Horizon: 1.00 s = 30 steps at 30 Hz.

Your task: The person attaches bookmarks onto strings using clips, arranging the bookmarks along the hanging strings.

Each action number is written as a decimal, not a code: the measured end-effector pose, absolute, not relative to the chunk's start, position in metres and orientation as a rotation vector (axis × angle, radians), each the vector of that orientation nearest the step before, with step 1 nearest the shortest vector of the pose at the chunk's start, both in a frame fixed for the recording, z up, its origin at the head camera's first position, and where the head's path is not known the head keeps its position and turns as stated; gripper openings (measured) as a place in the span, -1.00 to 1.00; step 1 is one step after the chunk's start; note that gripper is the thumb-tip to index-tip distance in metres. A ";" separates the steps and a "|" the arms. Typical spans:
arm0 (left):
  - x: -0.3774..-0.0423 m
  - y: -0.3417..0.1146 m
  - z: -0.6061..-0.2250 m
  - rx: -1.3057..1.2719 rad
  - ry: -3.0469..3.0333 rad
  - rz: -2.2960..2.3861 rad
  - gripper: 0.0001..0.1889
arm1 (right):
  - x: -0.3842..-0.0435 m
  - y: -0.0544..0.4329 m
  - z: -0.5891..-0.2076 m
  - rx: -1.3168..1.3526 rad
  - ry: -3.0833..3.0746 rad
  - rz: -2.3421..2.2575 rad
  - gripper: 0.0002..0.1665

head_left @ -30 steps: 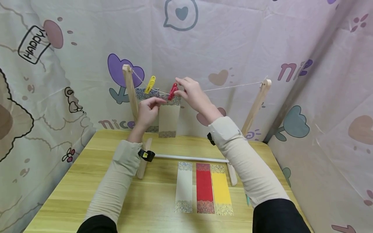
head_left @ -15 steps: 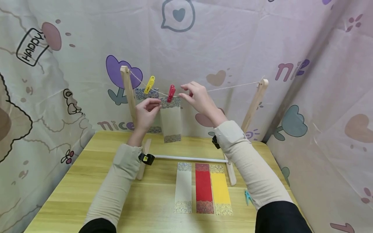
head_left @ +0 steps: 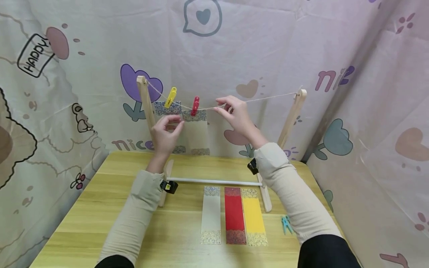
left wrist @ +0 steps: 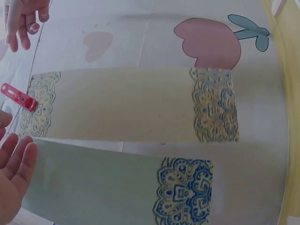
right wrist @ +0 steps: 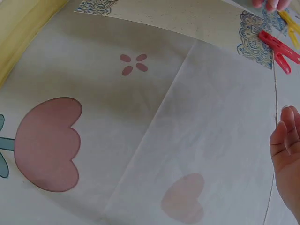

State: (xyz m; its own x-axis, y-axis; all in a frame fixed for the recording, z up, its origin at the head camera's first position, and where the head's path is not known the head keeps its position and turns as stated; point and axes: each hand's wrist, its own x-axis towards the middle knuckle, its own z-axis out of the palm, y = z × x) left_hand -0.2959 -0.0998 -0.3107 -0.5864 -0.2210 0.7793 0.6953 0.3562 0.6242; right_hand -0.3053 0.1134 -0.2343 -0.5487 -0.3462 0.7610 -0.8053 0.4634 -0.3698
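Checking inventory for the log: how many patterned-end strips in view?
5. Two hang from the string: pale green strip under yellow clip, cream strip under red clip. Three lie on the table, left to right: white strip, red strip, yellow strip. Others could be hidden.

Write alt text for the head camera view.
A cream card under a red clip and a blue-patterned card under a yellow clip hang from a string between wooden posts. A person's left grip is near both cards, the right grip by the string. A white card, red card, yellow card and turquoise clip lie on the table.
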 end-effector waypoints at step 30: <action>-0.289 -0.073 -0.348 -0.551 -1.895 -1.441 -0.90 | -0.255 0.181 -0.258 0.693 -1.969 1.445 -0.78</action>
